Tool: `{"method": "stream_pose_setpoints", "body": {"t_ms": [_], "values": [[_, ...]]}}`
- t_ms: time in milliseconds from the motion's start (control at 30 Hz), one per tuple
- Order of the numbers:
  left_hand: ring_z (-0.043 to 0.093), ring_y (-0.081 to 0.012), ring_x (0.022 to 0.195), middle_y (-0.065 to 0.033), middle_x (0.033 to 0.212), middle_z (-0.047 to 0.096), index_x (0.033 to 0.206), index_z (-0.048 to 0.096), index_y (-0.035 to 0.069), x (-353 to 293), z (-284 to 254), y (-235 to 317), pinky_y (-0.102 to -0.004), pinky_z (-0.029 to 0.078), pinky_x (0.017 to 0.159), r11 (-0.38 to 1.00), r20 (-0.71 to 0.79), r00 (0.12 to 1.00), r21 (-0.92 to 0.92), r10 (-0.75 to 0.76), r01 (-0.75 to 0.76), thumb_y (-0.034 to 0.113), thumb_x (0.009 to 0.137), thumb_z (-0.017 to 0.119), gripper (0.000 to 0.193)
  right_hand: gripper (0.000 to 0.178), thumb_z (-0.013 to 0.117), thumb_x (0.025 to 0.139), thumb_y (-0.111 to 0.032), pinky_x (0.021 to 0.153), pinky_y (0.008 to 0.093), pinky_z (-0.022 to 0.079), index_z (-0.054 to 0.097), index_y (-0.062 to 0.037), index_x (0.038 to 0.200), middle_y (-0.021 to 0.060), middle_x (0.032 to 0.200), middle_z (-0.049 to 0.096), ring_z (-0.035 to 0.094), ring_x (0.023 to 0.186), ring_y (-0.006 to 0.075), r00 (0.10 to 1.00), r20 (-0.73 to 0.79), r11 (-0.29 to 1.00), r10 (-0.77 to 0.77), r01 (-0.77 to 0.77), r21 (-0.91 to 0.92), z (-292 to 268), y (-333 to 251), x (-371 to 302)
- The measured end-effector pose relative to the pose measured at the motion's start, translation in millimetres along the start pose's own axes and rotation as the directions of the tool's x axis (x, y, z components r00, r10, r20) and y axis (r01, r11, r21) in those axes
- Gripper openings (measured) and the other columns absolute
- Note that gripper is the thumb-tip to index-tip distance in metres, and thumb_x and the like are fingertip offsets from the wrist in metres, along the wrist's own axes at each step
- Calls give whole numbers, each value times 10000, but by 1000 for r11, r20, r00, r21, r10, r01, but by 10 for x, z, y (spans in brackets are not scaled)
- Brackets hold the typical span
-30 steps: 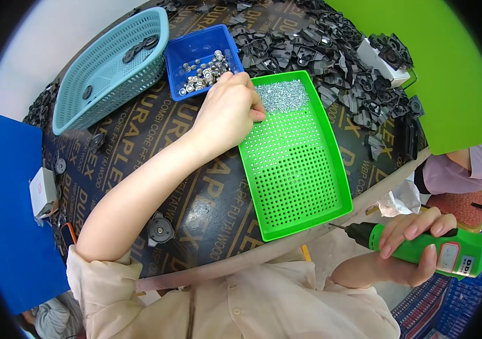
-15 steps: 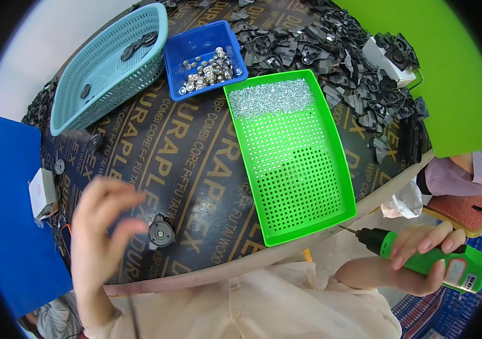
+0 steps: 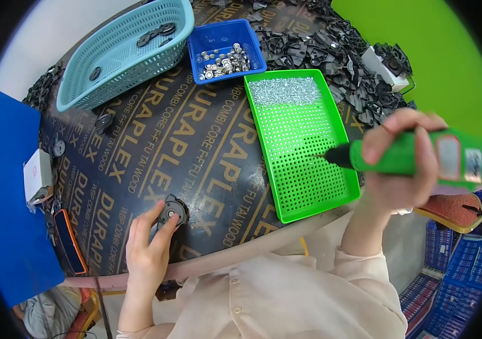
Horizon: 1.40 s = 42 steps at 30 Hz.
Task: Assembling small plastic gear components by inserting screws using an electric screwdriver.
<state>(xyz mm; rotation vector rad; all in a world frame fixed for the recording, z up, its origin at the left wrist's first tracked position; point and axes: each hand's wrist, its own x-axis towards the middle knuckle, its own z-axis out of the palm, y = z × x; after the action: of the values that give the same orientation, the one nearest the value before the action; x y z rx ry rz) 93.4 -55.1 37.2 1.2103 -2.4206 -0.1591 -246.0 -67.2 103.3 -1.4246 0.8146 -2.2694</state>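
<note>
My left hand (image 3: 147,254) grips a round black plastic part (image 3: 174,211) with a metal disc at its centre, thumb and fingers on its near side. The part rests on the dark printed tabletop (image 3: 218,186). In my right hand (image 3: 396,189), somewhat blurred, is a green electric screwdriver (image 3: 393,153) with a black nose. The screwdriver lies nearly level, and its thin bit points left above the bright green perforated tray (image 3: 347,198). Small silver screws (image 3: 286,91) fill the far end of that tray.
Behind the tray stands a blue bin (image 3: 218,27) of small metal pieces. A light-blue basket (image 3: 130,66) holds a few black parts. Black plastic parts (image 3: 314,51) are heaped at the far right. An orange-edged phone (image 3: 70,242) and a white box (image 3: 38,175) lie at left.
My left hand has come down onto the round part and taken hold of it. My right hand has raised the screwdriver from beside the table edge to over the tray.
</note>
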Motion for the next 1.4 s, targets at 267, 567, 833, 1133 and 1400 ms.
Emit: {"method": "stream_pose_setpoints", "body": {"t_ms": [267, 567, 833, 1133, 1400], "values": [[624, -258, 873, -186, 1164, 626, 1008, 707, 5, -100, 228, 365, -307, 549, 711, 890, -26, 1000, -457, 1, -13, -33, 669, 751, 343, 163, 442, 920, -86, 456, 299, 461, 479, 35, 1024, 251, 855, 601, 548, 455, 214, 989, 135, 994, 65, -52, -101, 52, 249, -4], [638, -301, 906, -222, 1195, 607, 1005, 709, 34, 60, 429, 697, -344, 546, 739, 827, -60, 980, -527, 192, -194, -60, 638, 711, 378, 110, 539, 871, -15, 451, 285, 462, 503, 58, 944, 191, 763, 634, 576, 430, 191, 993, 75, 995, 91, -88, -46, 189, 275, 12], [645, -317, 930, -216, 1185, 611, 995, 705, 26, 21, 471, 697, -363, 551, 767, 822, -60, 981, -538, 185, -188, -73, 630, 690, 378, 150, 453, 904, -59, 536, 291, 457, 479, 40, 1014, 237, 843, 603, 551, 457, 213, 983, 141, 984, 114, -93, -151, 148, 243, -7], [645, -311, 937, -187, 1138, 627, 1001, 705, 42, 18, 457, 719, -351, 559, 752, 834, -55, 978, -515, 200, -200, -54, 633, 700, 380, 127, 501, 883, -32, 491, 291, 467, 488, 61, 968, 212, 778, 613, 561, 448, 207, 986, 112, 985, 127, -112, -131, 247, 238, -21], [635, -271, 885, -209, 1117, 599, 1032, 664, -2, -6, 514, 762, -311, 563, 704, 878, -87, 967, -405, 239, -254, 94, 735, 740, 321, 163, 523, 886, -54, 445, 315, 474, 486, 88, 957, 231, 811, 627, 589, 458, 225, 993, 98, 988, 61, -46, -147, 231, -11, 9]]}}
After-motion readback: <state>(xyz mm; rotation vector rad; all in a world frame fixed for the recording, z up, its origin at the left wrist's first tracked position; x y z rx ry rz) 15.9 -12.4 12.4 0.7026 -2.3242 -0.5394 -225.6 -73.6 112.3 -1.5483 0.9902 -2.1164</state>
